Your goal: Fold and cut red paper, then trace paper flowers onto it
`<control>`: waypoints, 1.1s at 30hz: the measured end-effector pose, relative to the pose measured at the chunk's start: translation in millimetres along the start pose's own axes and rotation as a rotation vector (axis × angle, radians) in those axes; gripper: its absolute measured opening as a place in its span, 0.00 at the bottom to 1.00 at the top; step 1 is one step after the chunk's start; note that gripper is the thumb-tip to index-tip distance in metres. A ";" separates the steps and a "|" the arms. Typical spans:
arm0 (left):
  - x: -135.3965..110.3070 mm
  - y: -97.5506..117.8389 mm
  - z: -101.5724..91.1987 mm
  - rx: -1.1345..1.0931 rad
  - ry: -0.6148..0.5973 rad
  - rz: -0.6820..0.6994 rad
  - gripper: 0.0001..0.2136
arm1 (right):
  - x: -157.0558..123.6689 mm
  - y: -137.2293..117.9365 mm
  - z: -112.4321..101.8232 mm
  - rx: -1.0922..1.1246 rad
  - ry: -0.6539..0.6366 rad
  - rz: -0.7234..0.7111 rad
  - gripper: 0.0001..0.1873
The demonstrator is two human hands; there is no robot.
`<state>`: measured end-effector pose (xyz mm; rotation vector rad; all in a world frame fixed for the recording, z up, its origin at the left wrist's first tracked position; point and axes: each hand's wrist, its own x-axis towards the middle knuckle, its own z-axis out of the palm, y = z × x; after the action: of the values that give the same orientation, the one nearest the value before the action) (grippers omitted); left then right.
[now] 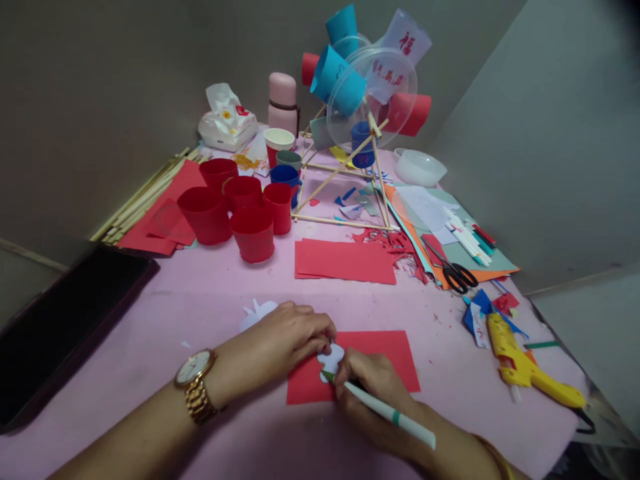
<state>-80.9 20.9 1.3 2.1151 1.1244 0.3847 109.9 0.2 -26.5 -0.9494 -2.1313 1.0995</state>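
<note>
A sheet of red paper (395, 350) lies flat in front of me on the pink tabletop. On it is a small white paper cutout (331, 359) with a wavy edge. My left hand (297, 330), a gold watch on its wrist, holds the cutout down with bent fingertips at its upper left edge. A white marker pen with a green band (395, 417) is gripped in my right hand (370, 383); its green tip touches the cutout near its lower edge. Another white paper cutout (257, 313) is partly hidden behind my left forearm.
Beyond my hands lie red paper strips (345, 260) and scraps. Several red paper cups (253, 233) stand at left, near a black tray-like object (75, 320). Scissors (457, 277) and a yellow glue gun (525, 370) are at right. A stick-framed wheel (373, 93) stands behind.
</note>
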 end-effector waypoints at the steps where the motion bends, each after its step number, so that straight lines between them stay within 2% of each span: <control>1: 0.3 0.5 -0.3 0.000 -0.004 -0.002 0.07 | 0.1 -0.2 -0.2 0.016 -0.002 -0.004 0.06; 8: 0.3 -0.5 0.0 0.000 -0.012 -0.004 0.07 | 0.3 -3.2 -1.3 0.023 0.029 0.032 0.06; 14: -0.2 -4.9 2.9 0.026 -0.001 0.021 0.07 | 2.6 -2.4 1.7 -0.084 0.067 -0.047 0.06; 23: 1.6 -7.0 3.3 0.021 -0.011 0.021 0.07 | 4.9 0.2 5.5 -0.222 0.084 -0.082 0.06; 33: -0.4 -4.9 2.7 0.017 -0.018 0.007 0.07 | 6.0 0.8 6.5 -0.239 0.082 -0.110 0.08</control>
<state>-82.6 21.3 -4.0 2.1335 1.1146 0.3600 101.8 2.3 -29.6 -0.9526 -2.2525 0.7516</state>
